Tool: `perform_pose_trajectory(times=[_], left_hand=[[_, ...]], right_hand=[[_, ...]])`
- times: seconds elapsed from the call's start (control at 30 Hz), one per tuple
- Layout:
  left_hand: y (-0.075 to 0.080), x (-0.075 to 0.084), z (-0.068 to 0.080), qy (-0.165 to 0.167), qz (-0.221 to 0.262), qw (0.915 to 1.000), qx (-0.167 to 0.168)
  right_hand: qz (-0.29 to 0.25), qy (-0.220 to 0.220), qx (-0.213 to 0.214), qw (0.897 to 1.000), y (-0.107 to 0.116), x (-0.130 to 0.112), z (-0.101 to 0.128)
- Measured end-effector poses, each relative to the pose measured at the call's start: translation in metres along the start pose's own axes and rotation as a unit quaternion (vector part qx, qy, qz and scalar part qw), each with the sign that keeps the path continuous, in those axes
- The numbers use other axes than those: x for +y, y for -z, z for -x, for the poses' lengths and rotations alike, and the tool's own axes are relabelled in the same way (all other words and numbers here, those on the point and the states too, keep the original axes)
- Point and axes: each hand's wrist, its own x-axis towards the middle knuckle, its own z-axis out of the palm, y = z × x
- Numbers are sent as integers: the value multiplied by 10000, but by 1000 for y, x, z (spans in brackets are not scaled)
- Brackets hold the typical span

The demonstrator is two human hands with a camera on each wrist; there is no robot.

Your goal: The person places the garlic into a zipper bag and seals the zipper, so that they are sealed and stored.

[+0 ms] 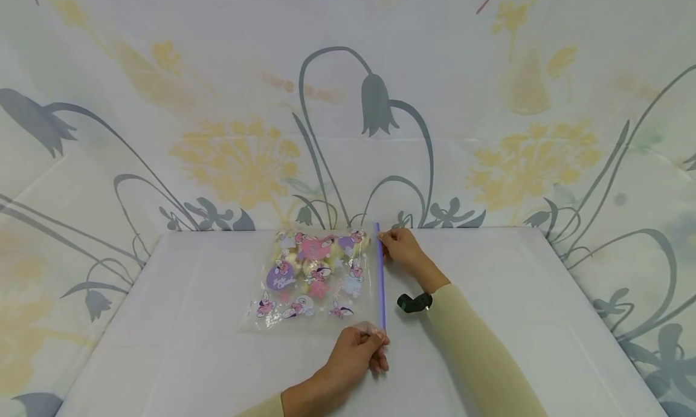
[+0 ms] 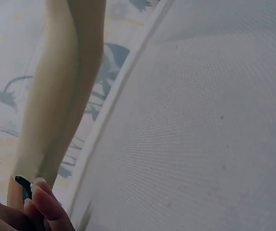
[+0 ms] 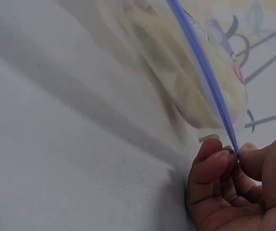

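Observation:
A clear zip bag (image 1: 316,308) with pink, purple and white cartoon prints lies on the white table, pale yellowish items showing inside. Its blue-purple zip strip (image 1: 380,278) runs along the right edge. At the strip's far end, my right hand (image 1: 405,251) pinches it between thumb and fingers; the right wrist view shows this hand (image 3: 234,187) gripping the end of the strip (image 3: 205,72). My left hand (image 1: 356,350) pinches the bag's near right corner, at the strip's other end. In the left wrist view only some fingers of the left hand (image 2: 46,207) show, and the bag is out of sight.
The white table (image 1: 206,368) reaches back to a hanging cloth (image 1: 348,163) printed with grey and yellow flowers. A black band (image 1: 414,303) is on the right wrist. The right sleeve (image 1: 478,350) crosses the table's right part.

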Motion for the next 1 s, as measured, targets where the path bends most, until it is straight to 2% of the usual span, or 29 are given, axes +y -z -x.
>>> perform_pose_trajectory(times=[0.27,0.47,0.7,0.77,0.87,1.0], left_hand=[[0,-5,0,-81,-76,9998,-161],[1,-6,-1,-47,-127,9998,-176],[1,-4,-1,47,-69,9993,-358],[1,-2,-1,134,-124,9988,-457],[4,3,-1,442,-350,9959,-715],[12,11,1,818,-792,9851,-1290]], right_hand=[[132,-251,416,9987,-1,-1,-12],[105,-314,424,9985,-2,-1,-14],[-14,-352,519,9980,-2,0,-13],[-36,-364,614,9974,-3,0,-13],[-116,-363,729,9966,-3,1,-12],[-250,-246,691,9970,-2,3,-8]])
